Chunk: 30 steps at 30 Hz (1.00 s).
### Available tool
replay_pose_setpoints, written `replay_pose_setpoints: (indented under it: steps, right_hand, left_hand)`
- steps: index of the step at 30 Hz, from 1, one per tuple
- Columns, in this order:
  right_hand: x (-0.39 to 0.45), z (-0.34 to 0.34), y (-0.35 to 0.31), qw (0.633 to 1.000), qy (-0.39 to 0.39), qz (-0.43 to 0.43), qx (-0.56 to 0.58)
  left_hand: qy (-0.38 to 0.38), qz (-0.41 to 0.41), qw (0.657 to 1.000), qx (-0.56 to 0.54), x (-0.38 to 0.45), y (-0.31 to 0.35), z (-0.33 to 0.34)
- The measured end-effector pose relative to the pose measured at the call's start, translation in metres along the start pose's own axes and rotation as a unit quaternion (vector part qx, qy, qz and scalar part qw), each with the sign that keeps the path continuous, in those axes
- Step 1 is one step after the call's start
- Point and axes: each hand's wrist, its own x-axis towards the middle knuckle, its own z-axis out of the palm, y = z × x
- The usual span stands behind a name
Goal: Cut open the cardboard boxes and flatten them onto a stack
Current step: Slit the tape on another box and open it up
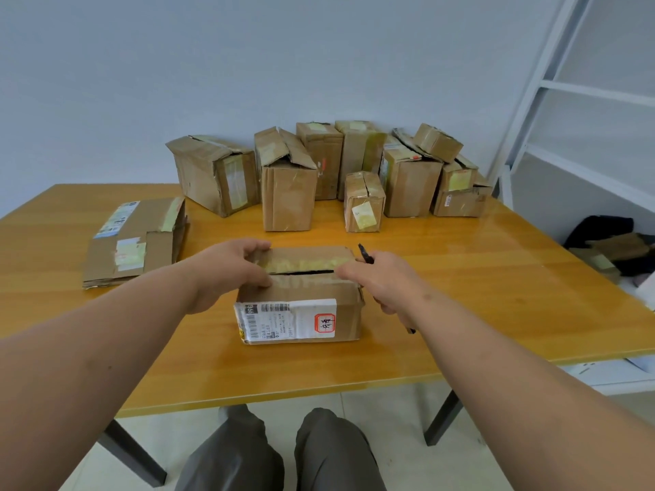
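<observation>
Already Slit, One Box Awaits Flattening as a Row Stands Untouched

At far left on the table, a flattened stack shows work done. The left hand, fingers curled, grips the left end of the labelled box at centre, its top seam parted in a dark slit. The right hand clamps a black cutter while touching the box's right end. Behind, the remaining boxes stand uncollapsed, suggesting most of the job is left.

Both my arms reach forward; my left hand is curled in a grip, my right hand fisted round a tool.
</observation>
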Motion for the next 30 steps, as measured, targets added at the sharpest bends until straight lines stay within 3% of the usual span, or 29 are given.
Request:
replay_pose_setpoints:
  steps: [7,11,16,23,30]
  right_hand:
    - [0.003,0.003,-0.001,0.999,-0.010,-0.005,-0.052]
    - [0.005,0.008,-0.002,0.997,-0.002,-0.025,-0.069]
    - [0.004,0.011,-0.003,0.997,0.009,-0.029,-0.076]
    - [0.004,0.015,-0.002,0.995,0.026,-0.045,-0.088]
    - [0.000,0.015,0.002,0.996,0.015,-0.054,-0.066]
  left_hand:
    - [0.034,0.014,0.989,0.146,-0.001,0.006,-0.007]
    - [0.067,0.047,0.946,0.312,-0.003,0.014,-0.006]
    - [0.065,0.080,0.891,0.443,0.001,0.013,-0.002]
    - [0.088,0.105,0.885,0.444,0.001,0.008,0.003]
    - [0.174,0.107,0.912,0.357,0.002,0.013,-0.007]
